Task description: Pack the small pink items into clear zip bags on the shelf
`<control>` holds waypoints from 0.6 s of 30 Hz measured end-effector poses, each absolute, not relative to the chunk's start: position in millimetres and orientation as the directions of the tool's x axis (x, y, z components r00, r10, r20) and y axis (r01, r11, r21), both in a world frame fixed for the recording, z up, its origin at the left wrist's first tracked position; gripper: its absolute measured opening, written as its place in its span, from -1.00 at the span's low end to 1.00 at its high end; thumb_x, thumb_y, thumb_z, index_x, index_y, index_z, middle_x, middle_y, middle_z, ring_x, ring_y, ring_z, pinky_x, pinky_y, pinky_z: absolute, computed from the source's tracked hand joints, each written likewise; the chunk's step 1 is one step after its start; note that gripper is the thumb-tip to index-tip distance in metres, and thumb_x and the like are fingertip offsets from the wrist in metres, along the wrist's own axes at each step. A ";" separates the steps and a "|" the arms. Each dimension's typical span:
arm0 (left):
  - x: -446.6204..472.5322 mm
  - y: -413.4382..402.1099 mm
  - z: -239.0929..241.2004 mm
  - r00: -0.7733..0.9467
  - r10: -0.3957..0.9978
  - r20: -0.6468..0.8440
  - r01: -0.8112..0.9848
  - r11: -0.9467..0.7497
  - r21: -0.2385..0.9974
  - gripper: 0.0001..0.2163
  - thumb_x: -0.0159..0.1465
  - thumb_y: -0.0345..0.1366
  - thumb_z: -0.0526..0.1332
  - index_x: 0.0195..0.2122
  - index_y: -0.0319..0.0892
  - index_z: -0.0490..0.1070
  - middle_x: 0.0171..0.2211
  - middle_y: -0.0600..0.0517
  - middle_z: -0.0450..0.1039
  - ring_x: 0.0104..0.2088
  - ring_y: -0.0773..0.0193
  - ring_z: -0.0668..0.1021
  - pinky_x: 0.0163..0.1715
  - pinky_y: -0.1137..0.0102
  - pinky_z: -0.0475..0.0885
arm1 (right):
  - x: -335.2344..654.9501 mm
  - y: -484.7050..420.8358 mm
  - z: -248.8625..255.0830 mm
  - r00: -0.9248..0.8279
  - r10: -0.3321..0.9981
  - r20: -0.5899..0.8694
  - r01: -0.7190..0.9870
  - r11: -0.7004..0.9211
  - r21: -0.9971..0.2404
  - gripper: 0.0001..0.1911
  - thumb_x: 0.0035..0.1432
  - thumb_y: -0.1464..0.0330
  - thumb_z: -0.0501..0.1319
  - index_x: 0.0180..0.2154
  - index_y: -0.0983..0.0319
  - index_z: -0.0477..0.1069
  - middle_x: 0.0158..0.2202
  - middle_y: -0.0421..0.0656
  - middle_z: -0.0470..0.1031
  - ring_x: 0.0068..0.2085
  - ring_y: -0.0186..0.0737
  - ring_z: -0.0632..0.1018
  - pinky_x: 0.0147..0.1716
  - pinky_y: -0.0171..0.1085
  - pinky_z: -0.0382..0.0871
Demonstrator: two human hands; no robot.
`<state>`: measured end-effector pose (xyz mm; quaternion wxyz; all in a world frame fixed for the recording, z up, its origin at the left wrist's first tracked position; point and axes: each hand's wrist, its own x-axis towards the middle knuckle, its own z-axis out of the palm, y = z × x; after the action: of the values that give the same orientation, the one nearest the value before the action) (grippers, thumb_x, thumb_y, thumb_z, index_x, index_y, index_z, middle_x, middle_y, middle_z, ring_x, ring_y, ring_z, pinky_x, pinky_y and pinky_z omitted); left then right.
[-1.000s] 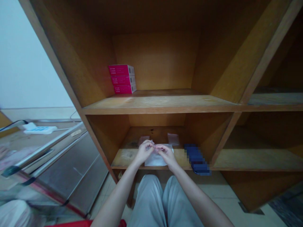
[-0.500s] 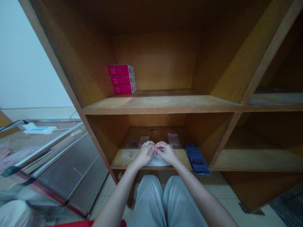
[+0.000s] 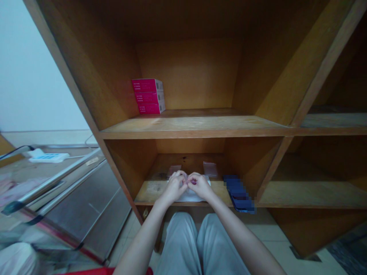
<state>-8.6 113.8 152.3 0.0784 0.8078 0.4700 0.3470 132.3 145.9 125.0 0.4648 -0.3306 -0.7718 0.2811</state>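
Note:
My left hand [image 3: 176, 187] and my right hand [image 3: 201, 186] meet over a white sheet [image 3: 189, 196] on the lower shelf, fingertips together. A small dark-pink thing [image 3: 193, 181] shows between the curled fingers of my right hand; its kind is too small to tell. The fingers of my left hand are pinched against it or right beside it, and what they hold is hidden. Behind my right hand lies a small clear plastic bag [image 3: 210, 169]. Another clear, pinkish bag [image 3: 173, 169] lies behind my left hand, partly covered by it.
Three stacked pink boxes [image 3: 148, 97] stand on the upper shelf [image 3: 195, 123] at its left. A blurred-out dark blue object [image 3: 238, 194] lies at the lower shelf's right, over its front edge. A metal cart [image 3: 86, 198] with a white power strip [image 3: 48, 157] stands at left.
The fingers of my right hand have curled in further, and the dark-pink thing now shows between them. My left hand has hardly moved.

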 end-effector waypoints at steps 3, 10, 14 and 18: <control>-8.7 114.7 152.0 0.277 0.810 0.517 0.720 -0.531 0.447 -0.90 0.03 -0.46 0.08 -0.60 -0.20 0.24 -0.24 -0.02 0.33 -0.20 0.24 0.37 -0.20 0.33 0.27 | 131.2 147.5 122.8 -0.293 0.782 0.550 0.275 0.620 -0.735 -0.89 -0.14 0.55 0.12 -0.57 0.25 0.33 -0.46 -0.20 0.38 -0.41 -0.33 0.40 -0.39 -0.37 0.25; -6.2 112.2 156.0 0.223 0.821 0.526 0.761 -0.483 0.432 -0.92 0.04 -0.42 0.08 -0.57 -0.20 0.30 -0.21 -0.03 0.34 -0.16 0.20 0.37 -0.16 0.27 0.26 | 130.1 151.0 116.2 -0.249 0.800 0.547 0.311 0.600 -0.737 -0.90 -0.08 0.49 0.09 -0.58 0.24 0.26 -0.52 -0.23 0.32 -0.44 -0.32 0.37 -0.42 -0.37 0.22; -6.1 109.7 158.2 0.256 0.812 0.524 0.745 -0.511 0.429 -0.89 0.08 -0.40 0.05 -0.52 -0.18 0.33 -0.22 0.00 0.35 -0.16 0.22 0.37 -0.13 0.27 0.24 | 130.4 148.2 117.9 -0.214 0.800 0.561 0.308 0.600 -0.738 -0.96 -0.06 0.42 0.13 -0.48 0.23 0.25 -0.47 -0.24 0.28 -0.45 -0.33 0.35 -0.44 -0.37 0.24; -7.1 110.1 156.1 0.253 0.813 0.525 0.727 -0.518 0.451 -0.89 0.07 -0.43 0.04 -0.53 -0.19 0.31 -0.24 0.00 0.36 -0.19 0.23 0.38 -0.14 0.28 0.24 | 132.4 142.5 125.0 -0.202 0.736 0.646 0.299 0.674 -0.675 -0.98 0.00 0.44 0.09 -0.43 0.22 0.25 -0.36 -0.18 0.27 -0.31 -0.28 0.37 -0.31 -0.32 0.27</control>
<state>-7.1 110.1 156.1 0.0580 0.7894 0.4877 0.3682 132.4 142.5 125.0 0.5281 -0.3465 -0.7471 0.2069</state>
